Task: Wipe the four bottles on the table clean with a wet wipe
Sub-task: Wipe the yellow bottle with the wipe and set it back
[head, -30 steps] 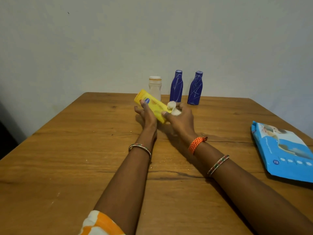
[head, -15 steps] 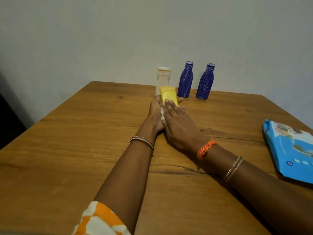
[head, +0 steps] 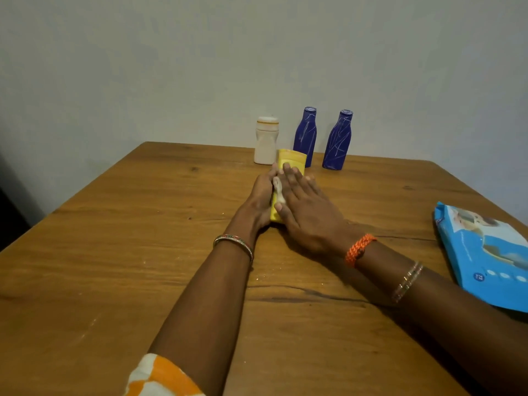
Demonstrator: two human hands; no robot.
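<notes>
yellow bottle [head: 291,161] lying flat on the wooden tabletop [head: 114,252], far end pointing at the wall. left hand [head: 261,200] curled around its left side, holding it in place. right hand [head: 307,212] laid flat over the top, fingers [head: 294,178] stretched out and close together, pressing a scrunched white wet wipe [head: 278,190] down on the yellow bottle. only a small white bit of the wet wipe peeking out between the two hands.

three more bottles standing up at the back edge near the wall: a white bottle [head: 266,142] on the left, a blue bottle [head: 305,135] in the middle, a second blue bottle [head: 337,140] on the right. far end of the yellow bottle just in front of the white bottle and the middle blue one.

blue wipes pack [head: 485,252] lying flat at the right edge of the tabletop, well apart from the hands. orange band [head: 359,248] on the right wrist, thin bangle [head: 234,242] on the left wrist, orange and white sleeve [head: 160,375] at the bottom.
</notes>
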